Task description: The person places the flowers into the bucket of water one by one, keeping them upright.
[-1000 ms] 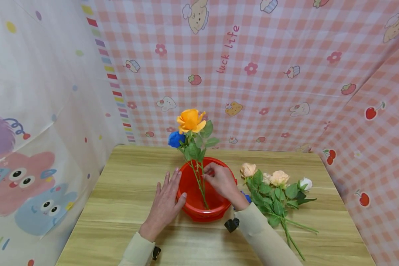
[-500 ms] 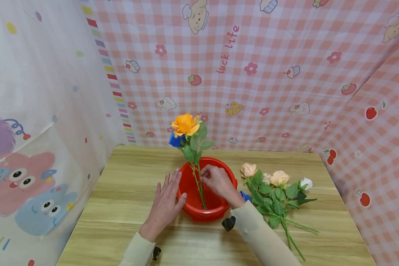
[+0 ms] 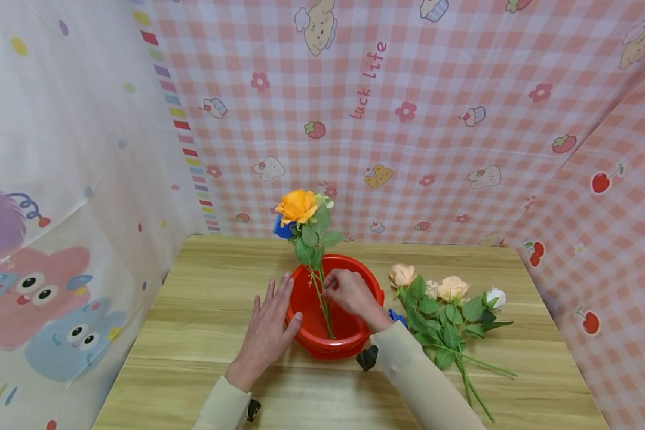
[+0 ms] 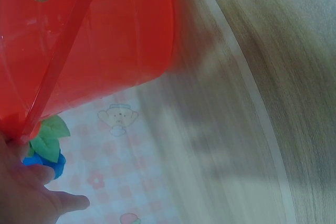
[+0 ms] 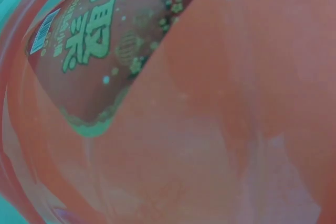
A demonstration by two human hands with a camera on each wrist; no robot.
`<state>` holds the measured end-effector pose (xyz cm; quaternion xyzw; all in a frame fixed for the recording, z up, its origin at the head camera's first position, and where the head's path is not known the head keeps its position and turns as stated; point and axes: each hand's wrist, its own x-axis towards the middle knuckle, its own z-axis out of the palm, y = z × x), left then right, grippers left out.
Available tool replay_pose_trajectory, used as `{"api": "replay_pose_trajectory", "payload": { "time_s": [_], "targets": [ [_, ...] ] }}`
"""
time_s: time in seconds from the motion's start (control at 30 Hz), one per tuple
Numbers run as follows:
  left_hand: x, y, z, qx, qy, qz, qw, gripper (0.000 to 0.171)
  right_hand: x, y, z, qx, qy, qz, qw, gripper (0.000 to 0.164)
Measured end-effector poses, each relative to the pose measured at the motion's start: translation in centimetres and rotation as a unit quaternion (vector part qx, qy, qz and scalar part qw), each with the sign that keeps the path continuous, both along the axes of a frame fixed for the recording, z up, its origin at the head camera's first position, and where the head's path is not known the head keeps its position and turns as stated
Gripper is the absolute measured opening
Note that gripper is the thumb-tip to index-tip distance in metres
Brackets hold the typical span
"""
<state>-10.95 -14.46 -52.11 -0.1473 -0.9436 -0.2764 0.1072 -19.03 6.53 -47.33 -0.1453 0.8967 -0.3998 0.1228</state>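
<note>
A red bucket (image 3: 330, 351) stands on the table. Over it, my right hand (image 3: 352, 292) pinches the stem of an orange rose (image 3: 298, 206), whose lower end reaches into the bucket. A blue rose (image 3: 283, 227) leans beside it on the left, partly covered by the orange bloom. Behind the bloom, a pale bud (image 3: 325, 201) peeks out. With its fingers extended, my left hand (image 3: 269, 325) rests at the bucket's left rim. The left wrist view shows the bucket's side (image 4: 121, 30) above this hand. In the right wrist view the bucket wall and a label (image 5: 100, 51) fill the frame; my fingers are hidden there.
Peach roses (image 3: 452, 289) and a white rose (image 3: 495, 298) lie on the table to the right, stems pointing toward the front. Another blue flower (image 3: 396, 318) lies partly behind my right sleeve (image 3: 424, 373). A pink checked cloth (image 3: 408, 143) hangs behind the table.
My right hand has shifted slightly left, and the orange rose has come left and down, closer over the blue one. The pale bud now shows behind it. My left hand has stayed put.
</note>
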Motion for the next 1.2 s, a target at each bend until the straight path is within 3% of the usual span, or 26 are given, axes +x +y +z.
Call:
{"api": "replay_pose_trajectory", "payload": {
  "time_s": [0.27,0.47,0.67,0.87,1.2],
  "targets": [
    [0.0,0.1,0.0,0.0,-0.003,-0.001,1.0,0.071,0.1,0.1,0.0,-0.007,-0.023,-0.009,1.0,0.004],
    [-0.1,0.1,-0.1,0.002,-0.007,-0.004,1.0,0.071,0.5,0.6,0.5,0.016,-0.018,-0.01,1.0,0.019],
    [-0.1,0.1,-0.1,0.003,-0.003,-0.003,1.0,0.071,1.7,1.1,1.2,0.045,0.03,-0.019,0.998,0.033],
    [0.0,0.1,-0.2,0.005,-0.005,-0.001,1.0,0.071,3.2,1.8,1.4,0.005,0.091,-0.043,0.995,0.037],
    [0.0,0.1,-0.1,0.009,-0.002,-0.003,1.0,0.071,5.2,5.1,0.5,-0.082,0.226,-0.063,0.969,0.035]
  ]
}}
